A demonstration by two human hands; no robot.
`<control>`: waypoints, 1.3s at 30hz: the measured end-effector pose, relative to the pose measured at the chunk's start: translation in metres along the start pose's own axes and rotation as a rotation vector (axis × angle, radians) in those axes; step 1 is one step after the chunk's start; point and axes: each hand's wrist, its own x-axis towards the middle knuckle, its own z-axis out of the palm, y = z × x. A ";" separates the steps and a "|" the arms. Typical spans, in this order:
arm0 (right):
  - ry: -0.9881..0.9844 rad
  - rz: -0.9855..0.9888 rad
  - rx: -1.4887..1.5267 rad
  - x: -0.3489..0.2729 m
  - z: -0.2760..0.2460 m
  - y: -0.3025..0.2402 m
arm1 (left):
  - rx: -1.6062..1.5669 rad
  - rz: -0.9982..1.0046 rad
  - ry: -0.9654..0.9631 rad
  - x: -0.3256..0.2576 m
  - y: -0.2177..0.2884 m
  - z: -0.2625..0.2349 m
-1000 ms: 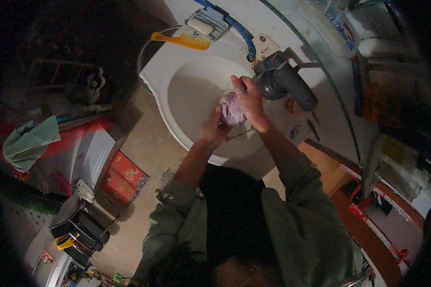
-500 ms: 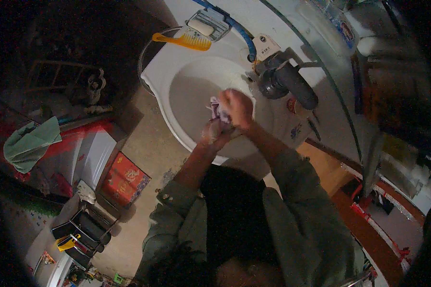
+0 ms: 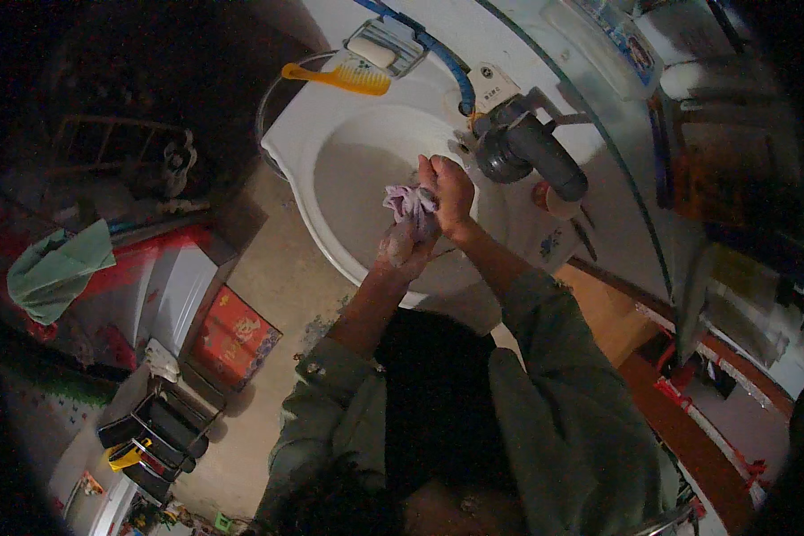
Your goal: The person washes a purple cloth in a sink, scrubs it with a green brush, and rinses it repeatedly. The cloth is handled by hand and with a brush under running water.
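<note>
Over the white washbasin (image 3: pixel 295 192), a crumpled pale purple cloth (image 3: pixel 407 202) is bunched between my two hands. My left hand (image 3: pixel 406 247) is closed around its lower part, with whitish patches like suds on the skin. From the right, my right hand (image 3: pixel 453 192) presses against the cloth with curled fingers. The top folds of the cloth stick out above the left hand. What lies inside the bundle is hidden.
An orange comb (image 3: pixel 344 80) and a soap dish (image 3: pixel 400 45) with white soap lie on the basin's far left rim. A blue hose (image 3: pixel 447 62) and a dark elbow-shaped object (image 3: pixel 531 152) stand behind the basin. A glass shelf edge (image 3: pixel 598 134) curves along the right.
My right hand has turned slightly and its fingers point more upward. More of the cloth's folds show above my left hand, which stays nearly in place.
</note>
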 end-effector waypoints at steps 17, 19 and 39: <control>0.162 -0.276 0.138 -0.070 0.025 -0.021 | -1.291 -0.050 0.044 0.018 0.004 0.013; 0.066 -0.407 0.223 -0.091 0.034 -0.021 | -1.310 0.149 -0.107 0.014 -0.006 0.000; -0.499 0.357 0.808 -0.028 -0.011 0.102 | 0.401 0.283 0.092 -0.032 0.089 -0.007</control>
